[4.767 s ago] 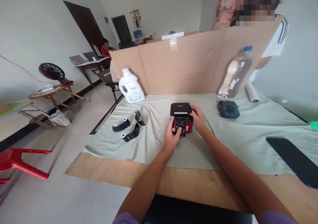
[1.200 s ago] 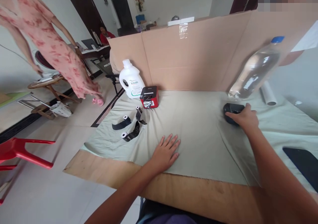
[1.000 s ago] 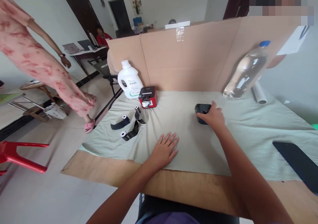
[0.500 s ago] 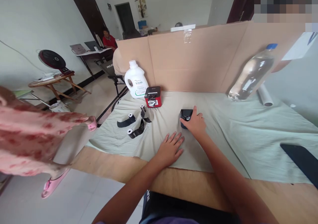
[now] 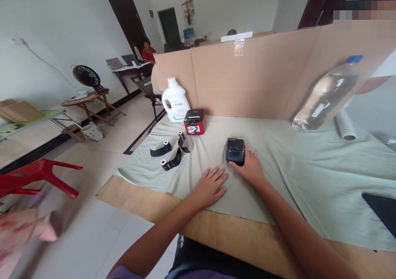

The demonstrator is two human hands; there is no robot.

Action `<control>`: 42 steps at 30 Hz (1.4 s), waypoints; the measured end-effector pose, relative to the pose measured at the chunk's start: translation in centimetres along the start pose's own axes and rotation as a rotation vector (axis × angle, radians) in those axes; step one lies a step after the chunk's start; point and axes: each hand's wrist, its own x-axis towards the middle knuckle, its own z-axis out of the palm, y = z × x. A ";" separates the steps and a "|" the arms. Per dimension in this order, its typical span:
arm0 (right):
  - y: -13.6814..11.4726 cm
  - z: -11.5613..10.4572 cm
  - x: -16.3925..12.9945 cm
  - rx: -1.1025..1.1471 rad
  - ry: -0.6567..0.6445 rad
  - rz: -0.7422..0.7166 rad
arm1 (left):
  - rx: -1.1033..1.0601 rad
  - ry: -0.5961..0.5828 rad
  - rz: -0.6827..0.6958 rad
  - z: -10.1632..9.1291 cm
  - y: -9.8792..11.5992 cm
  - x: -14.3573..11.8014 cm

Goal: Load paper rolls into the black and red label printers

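Wooden table (image 5: 239, 223) mostly under a pale green cloth (image 5: 213, 147), cardboard panel (image 5: 247, 85) along the back; clear blue-capped bottle (image 5: 329, 95) by its right part, white jug (image 5: 176, 101) at the left; left hand (image 5: 208, 188) flat on the cloth, fingers spread wide, holding nothing; right hand (image 5: 251, 168) has thumb and fingers around the small dark device (image 5: 235, 153) just beyond the left fingertips; red-and-black box (image 5: 194, 122) near the jug; three black rolls (image 5: 177, 158) lie in front of that.

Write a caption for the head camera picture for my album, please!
The right hand touches a small dark boxy device while the left hand lies flat on pale green cloth.
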 end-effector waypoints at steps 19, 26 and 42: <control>-0.2 -0.5 -0.8 0.027 -0.011 0.035 | 0.062 0.082 -0.182 1.5 7.0 -7.8; -0.4 -0.2 -1.5 0.013 -0.034 0.105 | 0.116 0.152 -0.168 2.9 8.6 -13.6; -3.8 -2.4 -8.7 0.167 -0.017 0.238 | 0.312 0.409 -0.187 6.0 10.9 -17.9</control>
